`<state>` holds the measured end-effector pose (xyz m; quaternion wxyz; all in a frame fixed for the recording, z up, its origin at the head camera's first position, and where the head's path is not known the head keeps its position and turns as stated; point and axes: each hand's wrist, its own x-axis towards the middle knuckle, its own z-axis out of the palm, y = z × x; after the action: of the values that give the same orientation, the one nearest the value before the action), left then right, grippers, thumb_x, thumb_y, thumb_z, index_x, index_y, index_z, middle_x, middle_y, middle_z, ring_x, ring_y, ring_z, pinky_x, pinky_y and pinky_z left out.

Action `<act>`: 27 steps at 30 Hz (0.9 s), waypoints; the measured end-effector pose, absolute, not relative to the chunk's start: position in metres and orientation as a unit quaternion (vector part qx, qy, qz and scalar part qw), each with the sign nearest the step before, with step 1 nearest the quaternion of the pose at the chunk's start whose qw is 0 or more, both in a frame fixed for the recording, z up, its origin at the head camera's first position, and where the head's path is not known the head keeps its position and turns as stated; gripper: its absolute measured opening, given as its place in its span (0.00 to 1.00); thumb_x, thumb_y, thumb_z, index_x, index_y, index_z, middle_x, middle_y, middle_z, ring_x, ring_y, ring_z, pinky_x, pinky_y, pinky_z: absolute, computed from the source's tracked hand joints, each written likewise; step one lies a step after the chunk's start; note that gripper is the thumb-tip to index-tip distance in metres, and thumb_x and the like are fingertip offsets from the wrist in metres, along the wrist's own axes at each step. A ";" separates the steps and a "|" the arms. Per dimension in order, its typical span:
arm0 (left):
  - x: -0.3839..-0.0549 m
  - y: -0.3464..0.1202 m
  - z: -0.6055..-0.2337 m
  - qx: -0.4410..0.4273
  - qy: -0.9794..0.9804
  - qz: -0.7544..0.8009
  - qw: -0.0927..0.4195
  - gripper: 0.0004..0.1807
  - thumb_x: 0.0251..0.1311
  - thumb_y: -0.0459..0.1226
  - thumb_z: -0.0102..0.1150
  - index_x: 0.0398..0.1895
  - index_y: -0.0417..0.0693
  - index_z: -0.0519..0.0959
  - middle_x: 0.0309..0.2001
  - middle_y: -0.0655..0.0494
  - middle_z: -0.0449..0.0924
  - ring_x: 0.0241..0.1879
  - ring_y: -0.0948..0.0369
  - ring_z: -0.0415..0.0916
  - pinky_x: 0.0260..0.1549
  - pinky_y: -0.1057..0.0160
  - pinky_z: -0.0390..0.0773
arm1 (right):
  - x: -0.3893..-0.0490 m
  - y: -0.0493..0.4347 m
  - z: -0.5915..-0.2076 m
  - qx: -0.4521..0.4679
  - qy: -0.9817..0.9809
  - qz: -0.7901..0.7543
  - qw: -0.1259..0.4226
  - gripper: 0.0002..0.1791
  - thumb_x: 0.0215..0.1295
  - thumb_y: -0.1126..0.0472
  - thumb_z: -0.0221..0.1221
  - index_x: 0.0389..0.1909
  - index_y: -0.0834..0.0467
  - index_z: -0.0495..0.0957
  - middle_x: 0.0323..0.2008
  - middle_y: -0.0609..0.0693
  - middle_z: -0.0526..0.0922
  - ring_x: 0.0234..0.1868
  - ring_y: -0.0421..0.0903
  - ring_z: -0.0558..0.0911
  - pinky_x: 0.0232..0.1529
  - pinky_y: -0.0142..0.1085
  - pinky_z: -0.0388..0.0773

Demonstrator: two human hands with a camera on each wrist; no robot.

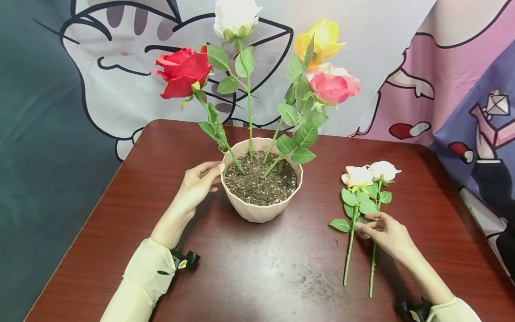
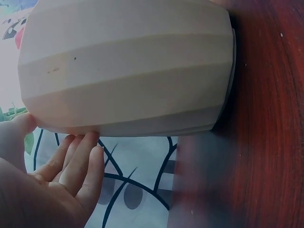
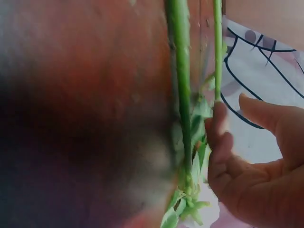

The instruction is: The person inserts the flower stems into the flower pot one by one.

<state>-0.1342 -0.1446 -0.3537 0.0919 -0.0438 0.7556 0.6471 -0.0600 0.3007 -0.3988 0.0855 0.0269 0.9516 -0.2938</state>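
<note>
My left hand (image 1: 199, 183) touches the left side of a pale, faceted flower pot (image 1: 257, 213). In the left wrist view its thumb lies at the rim and its fairly straight fingers (image 2: 78, 161) rest along the outer wall. Soil (image 1: 261, 190) fills the pot. Standing in it are a red rose (image 1: 185, 74), a white rose (image 1: 237, 18), a yellow rose (image 1: 322, 40) and a pink rose (image 1: 334, 85). My right hand (image 1: 388, 235) reaches over two pale roses lying on the table, a cream one (image 1: 357, 176) and a white one (image 1: 383, 170). Its fingertips are at the cream rose's stem (image 3: 218, 57), thumb apart.
The dark red-brown table (image 1: 261, 268) carries the pot near its middle and the loose roses to the right. A cartoon-printed cloth (image 1: 120, 89) hangs behind the table. Each wrist wears a black strapped device (image 1: 187, 259).
</note>
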 end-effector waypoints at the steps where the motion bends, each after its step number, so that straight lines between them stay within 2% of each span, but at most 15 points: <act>1: -0.135 -0.145 -0.354 -0.044 0.755 0.648 0.092 0.25 0.64 0.49 0.53 0.59 0.44 0.72 0.55 0.47 0.76 0.52 0.54 0.75 0.46 0.55 0.77 | -0.059 0.300 -0.400 0.033 0.948 -0.297 0.107 0.30 0.60 0.44 0.60 0.49 0.67 0.72 0.26 0.47 0.85 0.28 0.38 0.82 0.32 0.32 0.72; 5: -0.135 -0.145 -0.354 -0.045 0.755 0.649 0.089 0.25 0.64 0.50 0.52 0.59 0.45 0.72 0.55 0.47 0.76 0.52 0.55 0.75 0.46 0.55 0.77 | -0.058 0.298 -0.404 0.046 0.931 -0.325 0.162 0.26 0.60 0.45 0.60 0.41 0.66 0.76 0.23 0.48 0.85 0.24 0.41 0.82 0.24 0.32 0.74; 9: -0.136 -0.144 -0.354 -0.045 0.753 0.651 0.088 0.25 0.64 0.49 0.53 0.59 0.45 0.72 0.55 0.47 0.76 0.52 0.55 0.76 0.43 0.59 0.78 | -0.057 0.295 -0.405 0.045 0.925 -0.337 0.169 0.21 0.60 0.47 0.61 0.36 0.63 0.79 0.21 0.48 0.84 0.23 0.41 0.82 0.22 0.31 0.74; 12: -0.136 -0.144 -0.354 -0.046 0.752 0.652 0.087 0.25 0.64 0.49 0.53 0.59 0.45 0.72 0.55 0.48 0.77 0.52 0.55 0.76 0.40 0.63 0.78 | -0.054 0.291 -0.405 0.040 0.920 -0.347 0.178 0.21 0.59 0.47 0.62 0.37 0.63 0.79 0.21 0.48 0.84 0.23 0.41 0.83 0.23 0.32 0.74; 17: -0.135 -0.145 -0.354 -0.048 0.755 0.649 0.081 0.25 0.64 0.50 0.53 0.59 0.45 0.72 0.55 0.48 0.76 0.52 0.56 0.76 0.43 0.59 0.78 | -0.053 0.286 -0.407 0.032 0.909 -0.370 0.189 0.22 0.59 0.48 0.62 0.41 0.65 0.78 0.23 0.49 0.85 0.25 0.41 0.83 0.25 0.32 0.75; 24: -0.134 -0.144 -0.354 -0.048 0.748 0.657 0.081 0.23 0.64 0.48 0.53 0.58 0.46 0.73 0.54 0.48 0.77 0.51 0.56 0.76 0.44 0.56 0.78 | -0.051 0.289 -0.409 0.025 0.885 -0.418 0.205 0.14 0.61 0.65 0.57 0.42 0.73 0.73 0.30 0.56 0.85 0.26 0.42 0.84 0.26 0.34 0.77; 27: -0.134 -0.144 -0.355 -0.047 0.748 0.657 0.083 0.23 0.65 0.48 0.52 0.58 0.45 0.73 0.54 0.48 0.77 0.50 0.56 0.77 0.45 0.54 0.77 | -0.048 0.291 -0.408 0.025 0.876 -0.442 0.192 0.14 0.61 0.68 0.55 0.44 0.74 0.71 0.33 0.58 0.85 0.27 0.42 0.83 0.27 0.34 0.78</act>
<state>-0.1337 -0.1438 -0.3549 0.0826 -0.0472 0.7479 0.6570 -0.0476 0.2913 -0.4081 0.1917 0.0253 0.8760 -0.4417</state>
